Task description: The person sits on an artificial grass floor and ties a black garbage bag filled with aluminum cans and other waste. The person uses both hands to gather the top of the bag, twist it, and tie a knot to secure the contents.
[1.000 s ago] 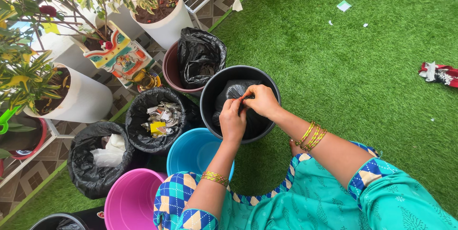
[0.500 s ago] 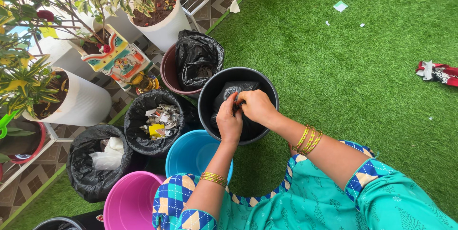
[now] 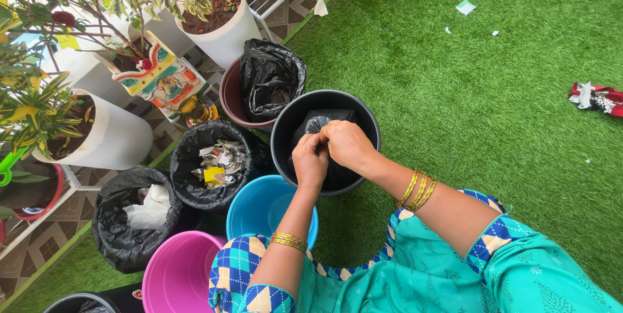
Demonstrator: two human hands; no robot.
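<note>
A black plastic bag [image 3: 319, 123] sits bunched inside a black bucket [image 3: 363, 107] on the green artificial grass. Over the bucket, my left hand [image 3: 309, 159] and my right hand [image 3: 346, 144] are close together, both gripping the gathered top of the bag. Fingers of both hands are closed on the plastic. Gold bangles ring both wrists, and teal sleeves with blue checked cuffs cover my arms.
Around the bucket stand a maroon bucket with a black bag [image 3: 271, 78], a black-lined bin of paper scraps [image 3: 214, 160], another lined bin [image 3: 133, 212], a blue bucket [image 3: 259, 209] and a pink bucket [image 3: 176, 273]. White planters [image 3: 228, 27] stand behind. A red cloth [image 3: 597, 99] lies on the grass.
My hands have shifted slightly on the bag's top, working the gathered plastic; the left hand has closed into a tighter fist. The buckets have not moved.
</note>
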